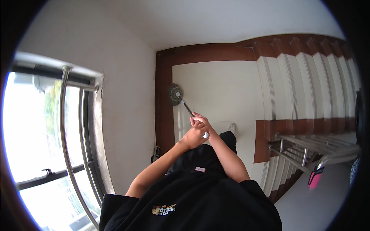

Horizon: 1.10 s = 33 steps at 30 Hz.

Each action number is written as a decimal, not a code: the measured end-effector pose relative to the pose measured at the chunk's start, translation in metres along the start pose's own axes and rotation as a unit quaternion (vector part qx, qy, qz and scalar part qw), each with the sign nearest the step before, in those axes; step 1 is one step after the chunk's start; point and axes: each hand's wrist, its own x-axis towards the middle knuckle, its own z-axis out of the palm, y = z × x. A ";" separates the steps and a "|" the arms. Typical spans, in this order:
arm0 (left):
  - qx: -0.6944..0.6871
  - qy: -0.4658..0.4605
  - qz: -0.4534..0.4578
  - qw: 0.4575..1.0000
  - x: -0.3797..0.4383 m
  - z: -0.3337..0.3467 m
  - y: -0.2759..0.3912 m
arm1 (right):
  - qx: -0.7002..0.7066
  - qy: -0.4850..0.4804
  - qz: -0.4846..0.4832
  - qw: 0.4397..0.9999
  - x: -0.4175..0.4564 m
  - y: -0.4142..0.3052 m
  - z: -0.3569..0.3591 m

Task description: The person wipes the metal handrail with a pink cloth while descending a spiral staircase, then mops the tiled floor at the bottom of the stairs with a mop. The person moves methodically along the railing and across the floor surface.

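Note:
In the head view, my left hand and my right hand need telling apart by arm: the arm from the picture's left ends in a fist near the white end cap of a mop handle. It is my left hand, shut round the top of the handle. My right hand is closed on the metal mop handle just beyond it. The handle slants away to the upper left. Its round grey mop head lies on the floor, across the edge between the brown border and the pale tiles.
A window with metal bars is on the left. White walls meet beyond the landing. Stairs run off at the right, beside a metal railing with a pink and black object on it. A shoe shows on the tiles.

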 end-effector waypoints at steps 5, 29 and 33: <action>0.006 -0.078 0.079 0.994 0.081 0.092 0.083 | 0.175 0.007 -0.048 0.983 -0.084 -0.083 -0.094; -0.085 -0.097 -0.037 0.991 0.121 0.061 0.171 | -0.092 0.098 -0.066 0.989 -0.111 -0.153 -0.108; -0.065 -0.021 -0.047 0.997 0.108 0.045 0.149 | -0.134 -0.014 0.017 0.991 -0.057 -0.136 -0.078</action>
